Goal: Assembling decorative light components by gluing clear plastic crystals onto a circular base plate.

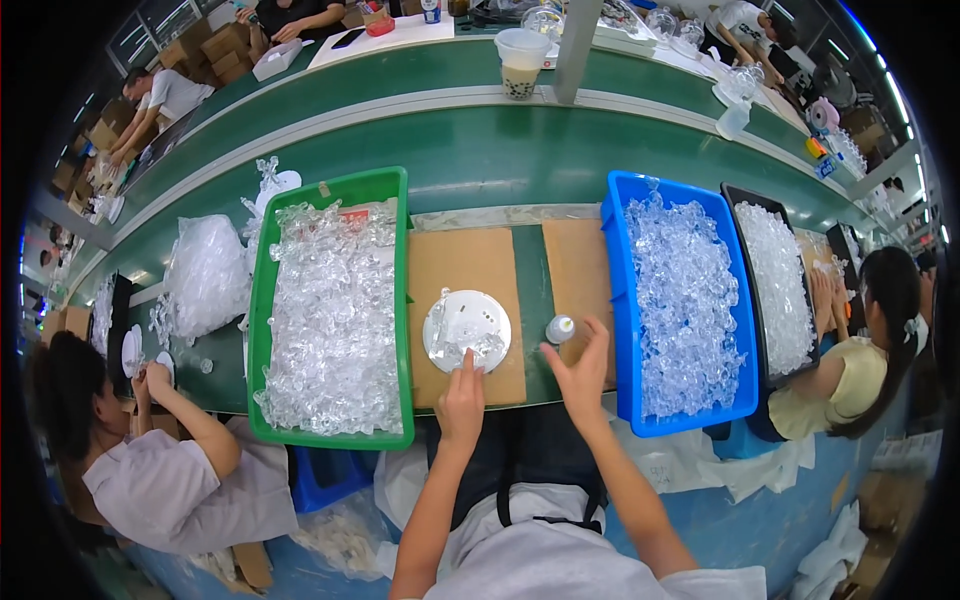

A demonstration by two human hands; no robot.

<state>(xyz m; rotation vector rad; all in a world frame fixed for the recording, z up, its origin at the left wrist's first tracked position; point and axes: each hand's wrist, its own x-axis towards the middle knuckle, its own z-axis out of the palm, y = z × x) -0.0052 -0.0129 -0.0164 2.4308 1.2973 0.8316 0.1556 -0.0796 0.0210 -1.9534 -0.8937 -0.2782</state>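
A round white disc (478, 308) with small holes lies on a sheet of brown cardboard (470, 252) in front of me. Clear plastic pieces (488, 350) sit along its left and near edges. My left hand (461, 408) reaches the near rim with the index finger stretched onto those pieces; its other fingers look partly bent. A small white bottle (560, 328) with a pale yellow tip stands to the right of the disc. Beside it is my right hand (580, 372), thumb and fingers spread, with nothing between them.
A green bin (405, 300) and a blue bin (625, 330), both filled with clear plastic pieces, flank the cardboard. A black tray (735, 200) stands beyond the blue one. Co-workers sit left and right. A lidded drink cup (520, 75) stands on the far ledge.
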